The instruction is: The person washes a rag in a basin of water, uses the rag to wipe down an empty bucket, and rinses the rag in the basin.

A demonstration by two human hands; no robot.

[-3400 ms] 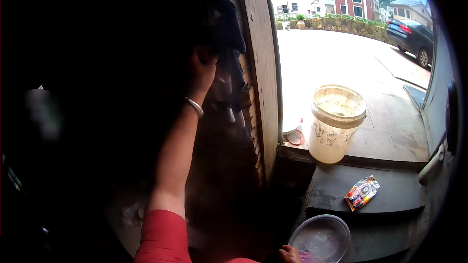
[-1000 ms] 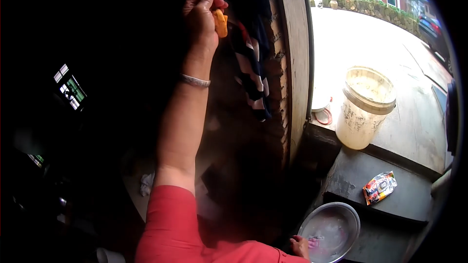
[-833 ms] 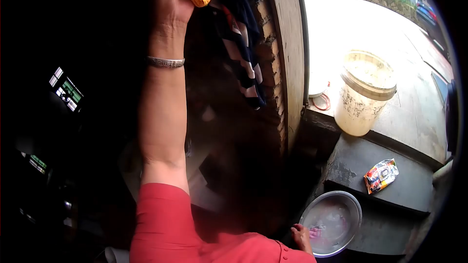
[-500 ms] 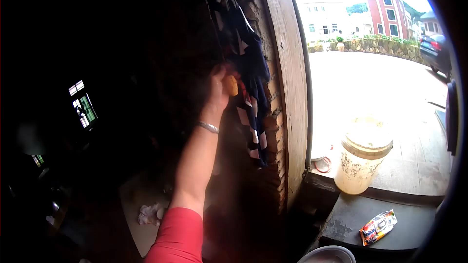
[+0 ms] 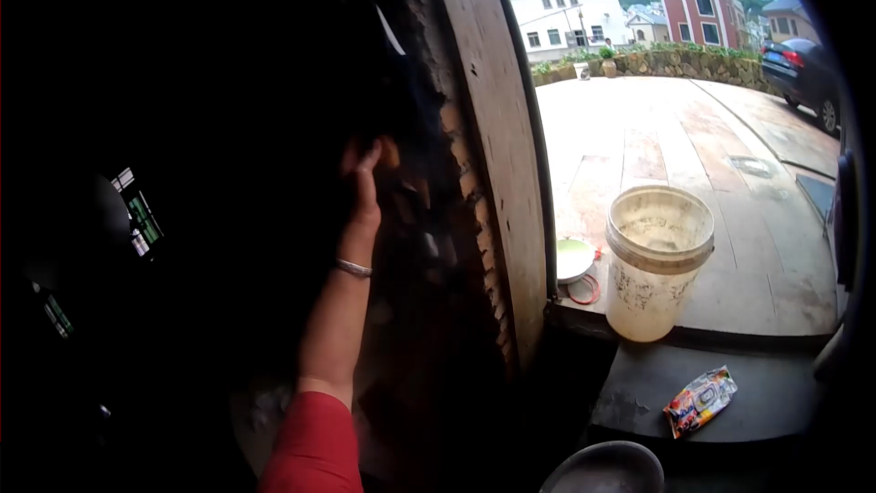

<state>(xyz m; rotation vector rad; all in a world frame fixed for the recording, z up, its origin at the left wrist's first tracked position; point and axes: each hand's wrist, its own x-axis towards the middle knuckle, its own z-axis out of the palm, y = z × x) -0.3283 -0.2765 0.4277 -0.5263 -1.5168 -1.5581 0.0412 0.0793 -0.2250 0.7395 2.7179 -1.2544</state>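
Note:
My left hand [image 5: 365, 169] is raised at the end of my outstretched arm, in deep shade beside the brick edge of the doorway. Its fingers are dim, closed around an orange object [image 5: 391, 153] that shows faintly at their right side. Dark patterned cloth [image 5: 433, 219] hangs just right of the hand, mostly lost in shadow. My right hand is out of view. At the bottom edge, a metal basin [image 5: 607, 470] shows only its upper part.
A large stained bucket [image 5: 655, 265] stands on the doorway ledge, beside a pale green bowl [image 5: 573, 260] and a red ring [image 5: 584, 289]. A colourful packet [image 5: 701, 400] lies on the dark step [image 5: 630, 383]. The wooden door frame [image 5: 493, 128] rises right of my arm. A car [image 5: 803, 78] is outside.
The view has shifted, and the basin sits lower, with my right hand gone from sight. My left hand has come down from near the top edge; the orange object stays with it.

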